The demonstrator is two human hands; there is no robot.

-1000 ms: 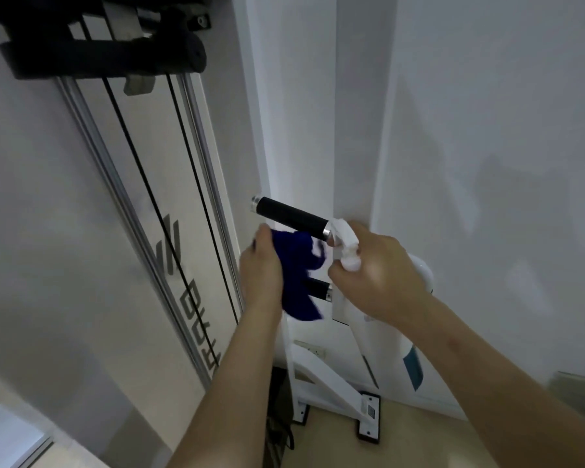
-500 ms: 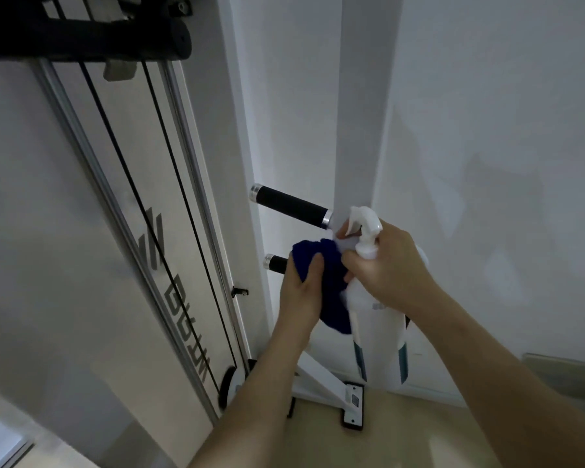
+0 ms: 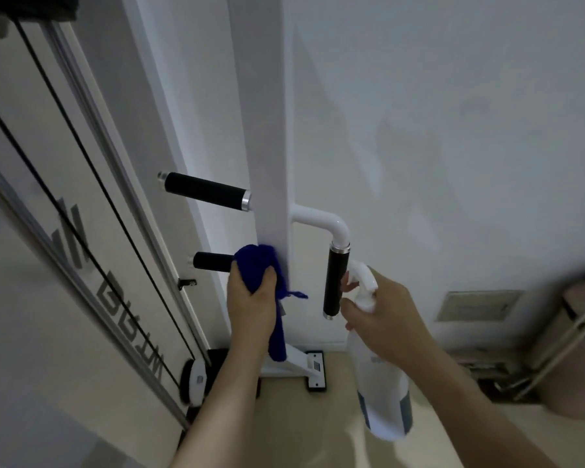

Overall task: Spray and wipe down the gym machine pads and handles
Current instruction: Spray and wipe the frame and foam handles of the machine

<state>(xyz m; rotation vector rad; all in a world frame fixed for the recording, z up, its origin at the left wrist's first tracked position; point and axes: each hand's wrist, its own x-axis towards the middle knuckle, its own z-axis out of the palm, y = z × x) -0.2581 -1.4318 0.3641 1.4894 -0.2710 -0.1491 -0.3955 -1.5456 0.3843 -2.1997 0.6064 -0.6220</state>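
Three grips (image 3: 205, 191), apparently; one cloth (image 3: 255, 268), bottle (image 3: 382, 393).

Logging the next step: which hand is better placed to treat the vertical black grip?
Right. The right hand holds the spray bottle, nozzle beside the vertical grip; the left hand grips the blue cloth at the lower horizontal grip.

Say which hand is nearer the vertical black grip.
Right. The right hand, gripping the spray bottle, is beside the grip; the left hand, with the blue cloth, is across the post.
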